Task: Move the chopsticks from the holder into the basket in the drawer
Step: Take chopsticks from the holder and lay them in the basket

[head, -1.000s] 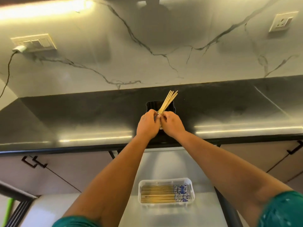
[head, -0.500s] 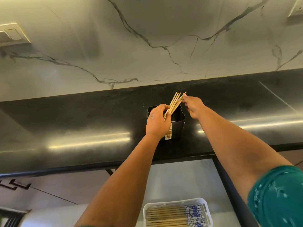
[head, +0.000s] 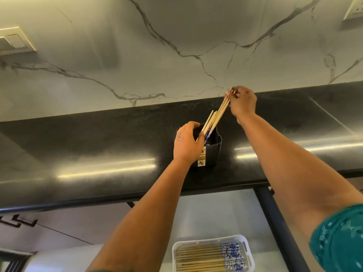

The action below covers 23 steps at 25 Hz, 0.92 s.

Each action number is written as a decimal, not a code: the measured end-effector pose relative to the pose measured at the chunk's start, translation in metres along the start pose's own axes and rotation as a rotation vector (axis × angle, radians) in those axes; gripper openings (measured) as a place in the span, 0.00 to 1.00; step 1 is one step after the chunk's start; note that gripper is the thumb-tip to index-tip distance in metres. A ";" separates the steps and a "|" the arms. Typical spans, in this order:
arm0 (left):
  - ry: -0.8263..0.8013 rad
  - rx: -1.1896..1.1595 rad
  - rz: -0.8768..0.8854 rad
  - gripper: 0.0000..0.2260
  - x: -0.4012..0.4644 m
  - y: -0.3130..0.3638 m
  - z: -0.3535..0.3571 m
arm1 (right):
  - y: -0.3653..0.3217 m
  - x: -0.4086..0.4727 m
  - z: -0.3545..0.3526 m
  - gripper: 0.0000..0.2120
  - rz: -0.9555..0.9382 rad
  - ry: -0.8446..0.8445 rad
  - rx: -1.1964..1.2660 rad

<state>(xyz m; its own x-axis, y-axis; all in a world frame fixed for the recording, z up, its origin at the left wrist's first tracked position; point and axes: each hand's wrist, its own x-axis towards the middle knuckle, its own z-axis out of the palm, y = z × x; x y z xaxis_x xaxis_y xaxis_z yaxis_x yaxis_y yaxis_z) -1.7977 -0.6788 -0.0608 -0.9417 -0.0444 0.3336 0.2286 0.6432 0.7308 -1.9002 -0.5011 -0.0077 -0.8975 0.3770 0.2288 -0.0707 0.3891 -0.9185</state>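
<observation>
The left hand (head: 187,142) grips the near rim of the black holder (head: 213,152), its fingers (head: 199,138) curled over the edge and against the lower part of the chopsticks that stay inside. The holder stands upright on the dark desk (head: 98,146), with a small paper label (head: 202,157) on its front, just below the left fingers.

The right hand (head: 242,104) is up and to the right of the holder, near the place where the desk meets the marble wall (head: 157,46). Its fingers (head: 232,94) pinch the top ends of a few chopsticks (head: 222,110). These chopsticks are tilted, and their lower, blue-patterned ends are at the holder's mouth, just beside the left fingers. A second, shorter-looking group of chopsticks (head: 209,122) leans in the holder between the two hands, touching the pulled ones.

Below the desk edge, toward the person from both hands, the drawer (head: 216,216) is open. In it lies the white basket (head: 248,256), with many chopsticks lying flat side by side, their blue ends to the right. A dark frame bar (head: 275,228) runs along the right side of the drawer, under the right forearm. On the wall, a switch plate (head: 13,41) is far left of the left fingers and a socket (head: 355,10) is far up to the right. The teal sleeve (head: 339,240) shows at the lower right.
</observation>
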 end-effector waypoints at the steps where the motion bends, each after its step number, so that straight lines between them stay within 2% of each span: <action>1: 0.018 -0.006 -0.016 0.15 0.001 0.007 -0.001 | -0.018 -0.004 -0.011 0.09 -0.110 0.035 -0.063; 4: 0.017 0.015 -0.005 0.26 0.008 0.044 -0.005 | -0.077 -0.030 -0.040 0.10 -0.433 0.080 -0.198; 7: -0.015 -0.005 0.029 0.36 0.012 0.092 -0.010 | -0.128 -0.073 -0.062 0.10 -0.631 0.040 -0.200; 9: -0.001 -0.119 -0.001 0.31 0.007 0.118 -0.009 | -0.149 -0.107 -0.073 0.10 -0.693 -0.013 -0.192; 11: 0.058 -0.340 -0.153 0.19 -0.006 0.130 -0.006 | -0.158 -0.138 -0.079 0.10 -0.723 -0.097 -0.241; 12: 0.078 -0.518 -0.261 0.15 -0.016 0.133 -0.002 | -0.159 -0.152 -0.081 0.10 -0.721 -0.155 -0.262; 14: 0.051 -0.780 -0.409 0.14 -0.040 0.130 0.007 | -0.154 -0.172 -0.081 0.09 -0.678 -0.288 -0.285; 17: 0.009 -0.904 -0.531 0.14 -0.088 0.110 0.021 | -0.112 -0.197 -0.085 0.23 -0.496 -0.505 -0.216; 20: 0.051 -1.088 -0.675 0.09 -0.151 0.074 0.036 | -0.016 -0.237 -0.091 0.20 -0.260 -0.481 -0.166; 21: 0.074 -1.078 -0.775 0.09 -0.171 0.062 0.044 | 0.022 -0.253 -0.092 0.19 -0.209 -0.493 -0.255; 23: 0.095 -1.026 -0.987 0.09 -0.211 0.041 0.062 | 0.091 -0.290 -0.095 0.22 -0.165 -0.669 -0.553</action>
<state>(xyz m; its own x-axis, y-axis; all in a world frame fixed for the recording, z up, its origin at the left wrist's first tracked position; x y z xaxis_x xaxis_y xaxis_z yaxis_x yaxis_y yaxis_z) -1.6048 -0.5954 -0.1380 -0.8070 -0.2173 -0.5491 -0.3870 -0.5076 0.7698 -1.6049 -0.4956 -0.1269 -0.9734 -0.2233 -0.0508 -0.1567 0.8111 -0.5635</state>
